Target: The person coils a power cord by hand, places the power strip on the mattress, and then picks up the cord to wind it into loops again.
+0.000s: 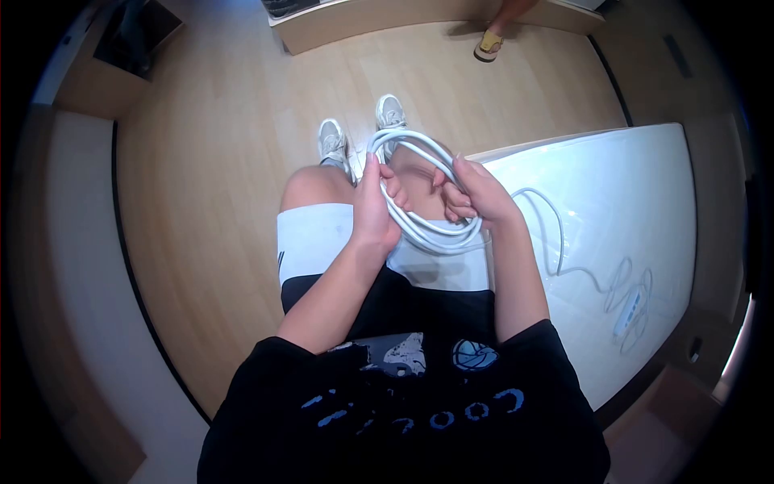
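Note:
A white cable [435, 240] is looped into a coil of several turns above my lap. My left hand [380, 198] is wrapped around the coil's left side, thumb pointing up. On the coil's right side my right hand [480, 192] grips the turns, its fingers curled inward. From the coil a length of cable runs right across the white mattress-like surface. It leads toward a white power strip [630, 310], which lies there with more loose cable around it.
The white plastic-looking covered mattress [597, 194] is close at my right. Wooden floor [218, 202] stretches ahead and to the left. Another person's foot in a yellow sandal [488, 47] is at the far side, near a low wooden bench [363, 28]. A wooden box-like unit [101, 85] stands at upper left.

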Demonstrator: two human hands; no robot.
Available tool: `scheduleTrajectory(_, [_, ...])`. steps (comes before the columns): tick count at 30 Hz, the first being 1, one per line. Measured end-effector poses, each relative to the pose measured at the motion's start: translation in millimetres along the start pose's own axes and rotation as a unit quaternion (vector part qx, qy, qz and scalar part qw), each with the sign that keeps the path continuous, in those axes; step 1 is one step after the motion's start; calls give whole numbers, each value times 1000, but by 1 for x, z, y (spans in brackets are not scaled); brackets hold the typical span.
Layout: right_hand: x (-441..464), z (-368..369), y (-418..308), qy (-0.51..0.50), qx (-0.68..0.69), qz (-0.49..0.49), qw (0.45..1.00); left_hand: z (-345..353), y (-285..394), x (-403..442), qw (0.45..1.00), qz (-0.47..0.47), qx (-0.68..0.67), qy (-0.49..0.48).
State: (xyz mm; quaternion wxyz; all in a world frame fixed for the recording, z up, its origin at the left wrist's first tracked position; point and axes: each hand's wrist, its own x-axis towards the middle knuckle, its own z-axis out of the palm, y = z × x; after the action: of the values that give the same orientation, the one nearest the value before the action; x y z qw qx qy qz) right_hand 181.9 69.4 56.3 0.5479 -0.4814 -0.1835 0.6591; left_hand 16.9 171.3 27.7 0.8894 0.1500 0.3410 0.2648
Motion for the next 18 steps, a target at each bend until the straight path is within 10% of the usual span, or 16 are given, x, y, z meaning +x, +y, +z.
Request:
scheduleTrajectory(11, [-11, -1, -15, 8, -78, 54, 995, -4, -8, 8, 945, 128, 301, 19])
scheduleTrajectory(18, [-11, -2, -13, 26, -76, 78, 994, -3, -11, 11, 977, 91, 194, 12])
